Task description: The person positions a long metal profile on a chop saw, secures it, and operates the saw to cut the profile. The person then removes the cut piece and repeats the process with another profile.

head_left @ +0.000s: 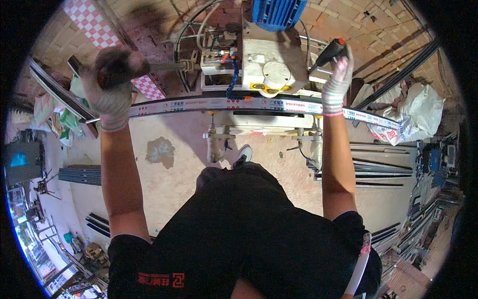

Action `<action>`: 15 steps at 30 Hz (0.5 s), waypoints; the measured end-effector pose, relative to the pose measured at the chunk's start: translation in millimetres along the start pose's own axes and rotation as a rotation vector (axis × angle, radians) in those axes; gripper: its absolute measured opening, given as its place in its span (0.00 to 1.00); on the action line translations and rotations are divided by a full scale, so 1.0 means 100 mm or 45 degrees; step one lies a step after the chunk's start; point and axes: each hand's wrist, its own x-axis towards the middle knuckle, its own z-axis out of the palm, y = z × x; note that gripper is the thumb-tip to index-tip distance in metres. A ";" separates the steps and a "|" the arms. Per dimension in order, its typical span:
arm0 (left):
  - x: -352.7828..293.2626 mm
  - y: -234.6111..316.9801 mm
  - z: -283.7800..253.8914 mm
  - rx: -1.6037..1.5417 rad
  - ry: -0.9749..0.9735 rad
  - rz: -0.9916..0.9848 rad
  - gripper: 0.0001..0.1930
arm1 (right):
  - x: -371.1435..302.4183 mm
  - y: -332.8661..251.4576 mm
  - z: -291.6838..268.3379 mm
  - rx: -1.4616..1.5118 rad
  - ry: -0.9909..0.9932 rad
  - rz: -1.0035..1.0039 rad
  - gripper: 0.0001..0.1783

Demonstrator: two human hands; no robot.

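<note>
My left hand, in a pale knitted glove, is at a dark rounded part at the end of a metal shaft. Motion smears its fingers, so its grip is unclear. On the other side, my gloved right hand grips a black handle with a red button on its end. Between my arms a long profile bar, wrapped in printed white film, lies across the front of a machine. The machine has a white housing, a blue ribbed motor and a blue segmented hose ending above the bar.
Clamps with yellow-topped pads stand beneath the bar. Dark profiles lie on the floor at left, with more at right. White plastic bags are heaped near the bar's right end. My shoe shows below the machine.
</note>
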 end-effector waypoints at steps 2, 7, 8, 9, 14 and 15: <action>-0.03 -0.03 -0.01 0.017 -0.184 0.089 0.33 | 0.15 0.06 0.17 0.090 0.049 -0.015 0.33; 0.21 -0.03 -0.01 0.060 -0.192 0.095 0.28 | 0.42 0.18 0.34 0.407 0.129 0.106 0.29; 0.32 -0.05 -0.01 -0.025 -0.328 0.088 0.28 | 0.46 0.21 0.38 0.370 0.252 0.036 0.26; 0.42 -0.05 -0.02 -0.109 -0.465 0.083 0.28 | 0.51 0.22 0.37 0.353 0.207 0.116 0.27; 0.53 -0.08 -0.07 -0.128 -0.402 0.118 0.37 | 0.65 0.18 0.33 0.373 0.251 0.336 0.29; 0.54 -0.09 -0.08 -0.130 -0.350 0.124 0.37 | 0.65 0.15 0.34 0.330 0.257 0.315 0.29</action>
